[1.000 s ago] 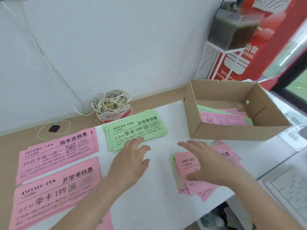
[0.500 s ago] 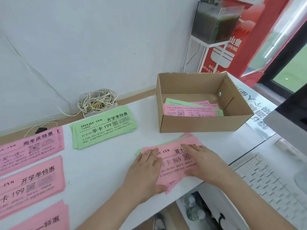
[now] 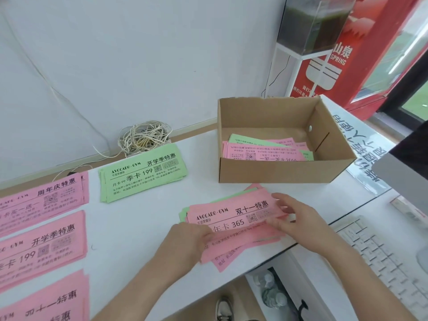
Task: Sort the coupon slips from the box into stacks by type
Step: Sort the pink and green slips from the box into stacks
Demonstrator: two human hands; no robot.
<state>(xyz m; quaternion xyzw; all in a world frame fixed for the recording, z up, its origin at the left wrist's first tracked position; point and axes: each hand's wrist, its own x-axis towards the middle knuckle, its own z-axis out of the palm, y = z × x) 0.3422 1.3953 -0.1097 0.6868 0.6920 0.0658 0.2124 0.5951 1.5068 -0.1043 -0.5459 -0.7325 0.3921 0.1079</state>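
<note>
About halfway, at a guess. Sorted on the white counter (image 3: 143, 230): one green paper stack (image 3: 143, 174), three pink paper stacks (image 3: 41, 244). Pinched at either end by left grip (image 3: 187, 239) and right grip (image 3: 298, 221), just before the brown cardboard box (image 3: 266, 176): a loose pink-and-green pile of coupon slips (image 3: 234, 216). Left inside: more unsorted slips (image 3: 266, 152).

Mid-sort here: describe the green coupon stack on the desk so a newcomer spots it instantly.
Start at the cardboard box on the white desk. Just left of it, in front of the tangled cord bundle, lies the green stack. The other sorted stacks are pink; this alone is green.
</note>
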